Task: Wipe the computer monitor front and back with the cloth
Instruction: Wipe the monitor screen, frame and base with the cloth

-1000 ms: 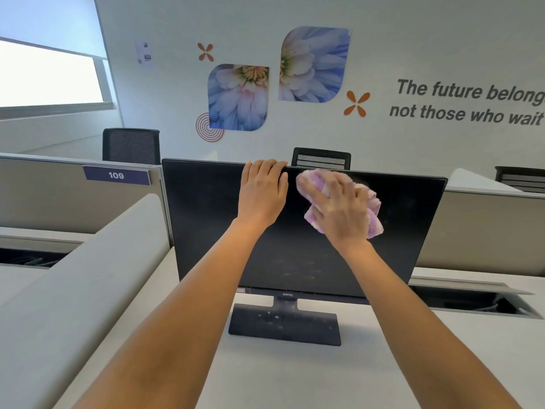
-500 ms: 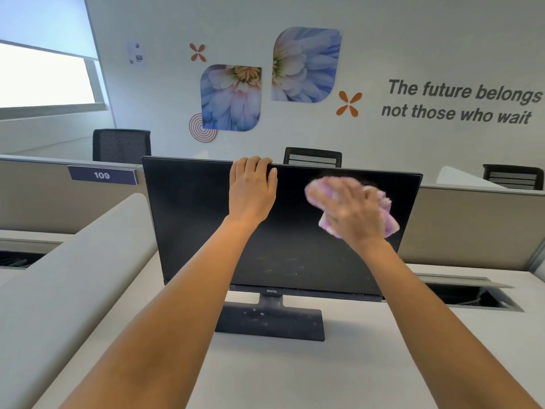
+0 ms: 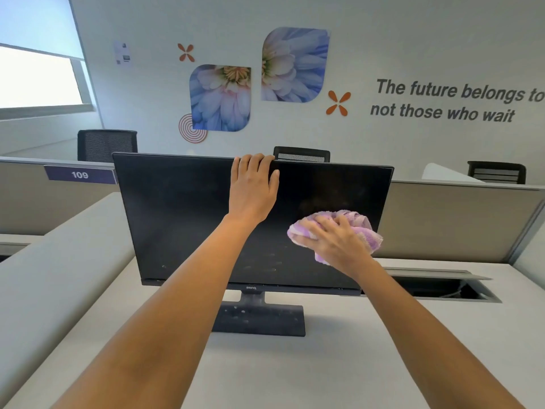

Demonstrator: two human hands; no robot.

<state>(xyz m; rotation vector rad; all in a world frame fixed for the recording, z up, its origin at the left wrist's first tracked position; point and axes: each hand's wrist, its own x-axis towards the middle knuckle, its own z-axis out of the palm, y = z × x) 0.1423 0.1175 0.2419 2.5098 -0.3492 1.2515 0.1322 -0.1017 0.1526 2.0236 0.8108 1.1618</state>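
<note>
Cloth (image 3: 367, 231), clenched in my right grip (image 3: 333, 246), has swept from 12 to 4 o'clock on the monitor (image 3: 177, 216), left grip (image 3: 252, 193) still clasping its top; front wiping continues.

Your left hand (image 3: 252, 193) grips the top edge of the monitor (image 3: 182, 219); lower right, your right hand (image 3: 336, 246) holds the cloth (image 3: 368, 231) against its front.

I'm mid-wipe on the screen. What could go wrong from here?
1. The right hand presses the cloth near the right edge of the monitor; a hard push might twist it on its stand.
2. The left hand lies against the screen and may leave prints.
3. Specks low on the screen could get missed.
</note>
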